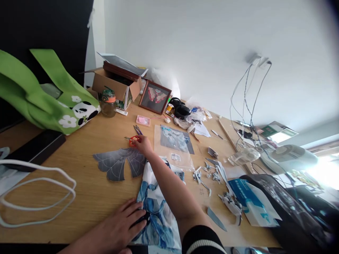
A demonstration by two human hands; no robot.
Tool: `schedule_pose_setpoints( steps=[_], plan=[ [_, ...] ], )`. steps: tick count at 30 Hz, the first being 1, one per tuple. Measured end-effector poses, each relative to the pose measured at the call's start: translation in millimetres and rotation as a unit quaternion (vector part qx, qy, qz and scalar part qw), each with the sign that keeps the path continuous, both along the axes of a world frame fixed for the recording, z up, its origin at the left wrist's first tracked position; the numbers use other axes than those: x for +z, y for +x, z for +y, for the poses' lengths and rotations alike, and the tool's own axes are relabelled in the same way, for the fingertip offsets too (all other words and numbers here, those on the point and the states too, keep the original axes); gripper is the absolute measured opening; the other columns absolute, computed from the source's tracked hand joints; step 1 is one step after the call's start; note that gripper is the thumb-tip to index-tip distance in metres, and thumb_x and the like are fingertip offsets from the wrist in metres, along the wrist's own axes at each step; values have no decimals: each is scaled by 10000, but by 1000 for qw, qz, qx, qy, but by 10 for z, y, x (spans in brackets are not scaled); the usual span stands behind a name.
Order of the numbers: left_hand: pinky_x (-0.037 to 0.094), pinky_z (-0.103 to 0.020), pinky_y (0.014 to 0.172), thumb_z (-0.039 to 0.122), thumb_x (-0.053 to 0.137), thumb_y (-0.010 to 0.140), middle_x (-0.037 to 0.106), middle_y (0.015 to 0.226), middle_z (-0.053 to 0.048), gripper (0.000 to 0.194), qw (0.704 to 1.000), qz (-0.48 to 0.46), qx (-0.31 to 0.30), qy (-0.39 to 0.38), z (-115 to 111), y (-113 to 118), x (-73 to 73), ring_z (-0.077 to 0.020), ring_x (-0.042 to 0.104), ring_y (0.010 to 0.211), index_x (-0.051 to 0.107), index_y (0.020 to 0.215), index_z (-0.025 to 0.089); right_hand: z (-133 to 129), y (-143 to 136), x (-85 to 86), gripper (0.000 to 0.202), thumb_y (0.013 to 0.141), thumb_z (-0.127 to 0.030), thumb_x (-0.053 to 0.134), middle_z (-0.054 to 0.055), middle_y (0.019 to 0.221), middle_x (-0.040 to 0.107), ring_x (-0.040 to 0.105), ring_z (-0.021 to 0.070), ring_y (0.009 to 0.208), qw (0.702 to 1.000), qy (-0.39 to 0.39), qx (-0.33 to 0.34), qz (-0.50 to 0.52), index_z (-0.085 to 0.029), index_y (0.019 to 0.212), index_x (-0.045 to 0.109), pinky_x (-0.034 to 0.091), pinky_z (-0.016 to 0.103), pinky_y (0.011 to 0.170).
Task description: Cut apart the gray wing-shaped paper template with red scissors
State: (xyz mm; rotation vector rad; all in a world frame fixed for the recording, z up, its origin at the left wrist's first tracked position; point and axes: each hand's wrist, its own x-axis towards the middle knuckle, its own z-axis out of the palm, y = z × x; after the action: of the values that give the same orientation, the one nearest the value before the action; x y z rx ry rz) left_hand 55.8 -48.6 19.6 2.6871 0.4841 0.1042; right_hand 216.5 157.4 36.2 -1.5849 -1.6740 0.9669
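Note:
My right hand (144, 145) stretches across the table, its fingers closed on the handles of small orange-handled scissors (133, 141). Just below it lies a dark grey butterfly-shaped piece (113, 163) with pale lines. My left hand (127, 220) rests with its fingers spread on the edge of a blue-and-white patterned fabric (156, 215) near the table's front. Part of that fabric is hidden under my right forearm. Beyond the right hand are dark-handled thread snips (138, 130) and a clear plastic bag (173, 157) with a patterned grey piece.
A framed butterfly (155, 97), a cardboard box (116, 83) and a bottle (108, 103) stand at the back. A green panda bag (53, 102) and a white cable (39, 180) are on the left. Fabric scraps (215, 174) and a blue-and-white packet (251, 201) lie on the right.

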Motion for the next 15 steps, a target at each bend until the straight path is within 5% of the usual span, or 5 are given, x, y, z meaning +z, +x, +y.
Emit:
schedule_pose_setpoints(
  steps=[4,9,12,14,15],
  plan=[
    [362,-530,1127,486,628,837,538,1432,-114,627,1000,-14,-8,8,-34,20,-95,-337,450,1347,511,1388,211,-245,77,271,440,825,-241,714,181,1282,594,513,304,1230,992,39,0,-117,-135,1231,579,386,451,1047],
    [432,-527,1045,361,689,807,607,1351,-133,490,995,-63,-10,82,-36,41,-112,-352,528,1257,622,1258,180,-1433,649,564,494,887,-401,650,119,1178,651,577,259,1142,976,85,68,-189,-185,1318,543,445,415,1006],
    [431,-480,1045,335,691,805,644,1304,-101,440,987,-126,-3,103,2,7,-66,-310,550,1221,638,1221,200,-2348,930,429,793,737,-541,760,145,1275,610,571,311,1191,971,43,62,-226,-223,1405,476,469,455,1016],
    [414,-439,1066,310,699,794,634,1324,-69,490,984,-139,-17,106,38,-39,-14,-277,538,1237,603,1266,223,-2862,1056,214,1104,582,-595,838,166,1425,507,490,366,1305,965,17,82,-250,-244,1502,341,452,472,1059],
    [410,-418,1072,289,698,791,619,1346,-55,517,983,-139,-29,114,54,-61,8,-265,529,1251,582,1292,230,-3063,1103,97,1111,605,-556,844,157,1459,479,479,369,1320,958,18,103,-267,-272,1524,289,450,477,1066]
  ],
)
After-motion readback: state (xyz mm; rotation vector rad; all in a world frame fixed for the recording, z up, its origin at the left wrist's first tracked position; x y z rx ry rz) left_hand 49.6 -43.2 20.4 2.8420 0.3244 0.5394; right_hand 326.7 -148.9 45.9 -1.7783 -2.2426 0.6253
